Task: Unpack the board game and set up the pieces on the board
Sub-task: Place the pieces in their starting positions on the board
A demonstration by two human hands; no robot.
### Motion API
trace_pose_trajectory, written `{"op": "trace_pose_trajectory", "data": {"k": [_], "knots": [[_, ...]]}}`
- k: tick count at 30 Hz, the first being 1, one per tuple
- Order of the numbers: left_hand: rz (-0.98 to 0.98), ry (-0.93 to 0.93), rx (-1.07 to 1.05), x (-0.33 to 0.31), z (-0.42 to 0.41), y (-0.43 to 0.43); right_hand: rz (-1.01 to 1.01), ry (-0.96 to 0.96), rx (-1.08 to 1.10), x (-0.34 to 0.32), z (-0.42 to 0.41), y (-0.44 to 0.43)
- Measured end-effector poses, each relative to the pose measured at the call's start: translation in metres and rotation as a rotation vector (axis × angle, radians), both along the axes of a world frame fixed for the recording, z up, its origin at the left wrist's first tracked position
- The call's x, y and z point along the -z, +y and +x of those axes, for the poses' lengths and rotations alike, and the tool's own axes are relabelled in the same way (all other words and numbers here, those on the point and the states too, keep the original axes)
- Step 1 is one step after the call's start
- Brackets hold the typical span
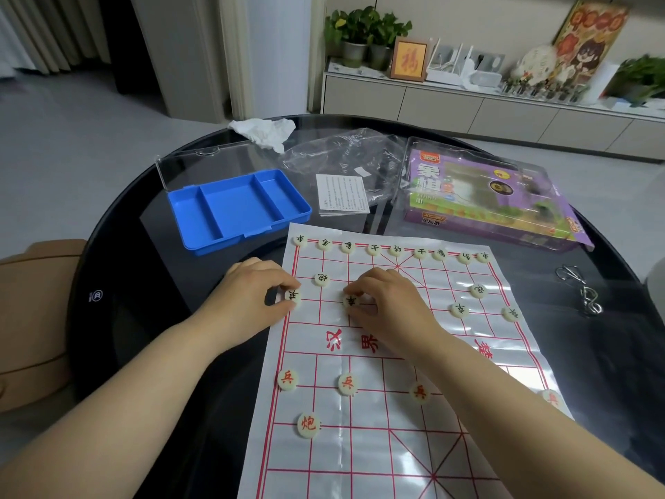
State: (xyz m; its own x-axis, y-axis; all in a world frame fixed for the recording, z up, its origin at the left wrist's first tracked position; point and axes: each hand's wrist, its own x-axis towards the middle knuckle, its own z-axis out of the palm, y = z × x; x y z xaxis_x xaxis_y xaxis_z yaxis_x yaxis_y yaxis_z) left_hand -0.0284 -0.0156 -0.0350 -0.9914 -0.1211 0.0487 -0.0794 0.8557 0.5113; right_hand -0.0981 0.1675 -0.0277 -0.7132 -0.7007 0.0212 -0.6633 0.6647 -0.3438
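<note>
Both left hand (257,295) and right hand (390,304) pinch pieces (293,296) on the board (363,459) on a black round table (144,253).

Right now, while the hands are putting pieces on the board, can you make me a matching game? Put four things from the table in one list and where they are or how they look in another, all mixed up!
Things:
1. blue tray
2. tissue
3. purple game box
4. metal wire puzzle

Clues:
A. lying to the right of the board
B. crumpled, at the far edge of the table
C. open and empty, left of the leaflet
D. beyond the board's far right corner

Pairs: 1-C, 2-B, 3-D, 4-A
</note>
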Motion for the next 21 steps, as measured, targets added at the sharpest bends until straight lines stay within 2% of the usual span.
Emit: {"op": "trace_pose_trajectory", "data": {"k": [13,18,21], "knots": [[0.11,0.018,-0.138,0.0,0.006,0.006,-0.081,0.009,0.017,0.005,0.0,0.003],[-0.184,-0.188,0.039,0.007,0.009,0.007,-0.122,0.029,0.046,0.008,-0.001,0.012],[-0.271,-0.244,0.066,0.009,0.009,0.005,-0.134,0.062,0.058,0.009,0.0,0.015]]}}
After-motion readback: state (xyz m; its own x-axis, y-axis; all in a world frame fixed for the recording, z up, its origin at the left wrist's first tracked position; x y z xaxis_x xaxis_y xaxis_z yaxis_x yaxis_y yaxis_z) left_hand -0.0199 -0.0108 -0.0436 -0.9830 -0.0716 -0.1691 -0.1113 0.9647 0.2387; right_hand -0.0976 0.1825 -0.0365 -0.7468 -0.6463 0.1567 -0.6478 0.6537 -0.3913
